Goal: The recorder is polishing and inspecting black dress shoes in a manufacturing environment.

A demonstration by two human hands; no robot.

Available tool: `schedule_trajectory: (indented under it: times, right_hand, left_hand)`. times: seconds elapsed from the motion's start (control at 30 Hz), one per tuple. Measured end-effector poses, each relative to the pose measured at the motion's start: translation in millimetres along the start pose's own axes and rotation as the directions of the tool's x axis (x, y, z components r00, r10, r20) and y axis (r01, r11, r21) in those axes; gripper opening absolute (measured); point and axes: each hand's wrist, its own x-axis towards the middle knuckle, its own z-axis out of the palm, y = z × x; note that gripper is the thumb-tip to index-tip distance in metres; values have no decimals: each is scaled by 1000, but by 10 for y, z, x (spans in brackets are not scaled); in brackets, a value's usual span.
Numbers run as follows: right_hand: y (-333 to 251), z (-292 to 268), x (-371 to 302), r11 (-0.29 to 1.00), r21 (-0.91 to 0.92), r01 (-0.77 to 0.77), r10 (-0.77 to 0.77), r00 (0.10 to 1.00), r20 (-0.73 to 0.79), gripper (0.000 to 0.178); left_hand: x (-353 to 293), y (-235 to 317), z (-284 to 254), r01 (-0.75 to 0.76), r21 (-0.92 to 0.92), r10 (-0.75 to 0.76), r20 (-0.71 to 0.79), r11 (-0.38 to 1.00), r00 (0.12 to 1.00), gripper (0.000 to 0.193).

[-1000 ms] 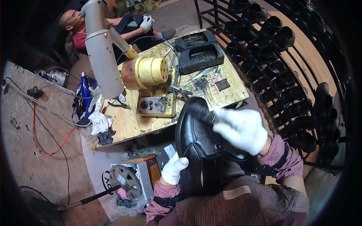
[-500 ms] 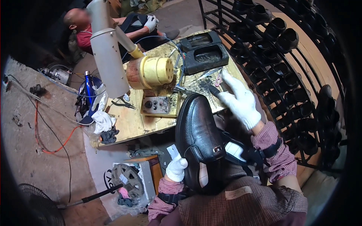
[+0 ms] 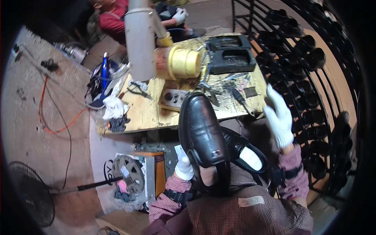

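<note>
A glossy black leather slip-on shoe [image 3: 203,125] with a small metal ornament stands toe-up over my lap. My white-gloved left hand [image 3: 184,167] grips its left side near the heel, next to a small white tag [image 3: 180,152]. A second black shoe [image 3: 247,156] with a pale insole rests on my lap, to the right of the first. My right hand [image 3: 279,119], also gloved in white, is open and raised beside the workbench's right edge with fingers stretched. On the workbench [image 3: 145,117] nearest to it lie a dark-handled tool [image 3: 239,98] and a small dark block [image 3: 250,91].
A yellow-ended machine [image 3: 184,62] under a grey duct [image 3: 141,43], a control box [image 3: 172,98], pliers [image 3: 139,90] and a black tray [image 3: 231,58] occupy the bench. Shoe racks [image 3: 309,86] line the right. A fan [image 3: 33,196] stands lower left; a seated person [image 3: 113,21] is beyond.
My right hand has drawn back from over the bench tools to its right edge, uncovering the dark-handled tool. My view has shifted, so the bench sits farther right. The left hand keeps its grip.
</note>
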Motion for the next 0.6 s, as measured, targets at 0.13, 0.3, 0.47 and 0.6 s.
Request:
schedule_trajectory:
  times: [0.13, 0.3, 0.47, 0.6]
  right_hand:
    - [-151, -199, -506, 990, -134, -33, 90, 891, 446, 80]
    - [-155, -69, -793, 933, -361, 0, 264, 681, 683, 82]
    - [-3, 61, -870, 910, -414, 3, 277, 737, 616, 66]
    - [37, 60, -862, 912, -409, 23, 263, 734, 626, 63]
  left_hand:
    - [47, 80, 92, 87, -415, -99, -8, 906, 995, 119]
    - [228, 320, 43, -63, -464, -61, -248, 884, 967, 48]
    - [392, 480, -243, -157, -542, 121, -101, 826, 987, 112]
    - [467, 543, -314, -246, -485, 238, -80, 839, 968, 103]
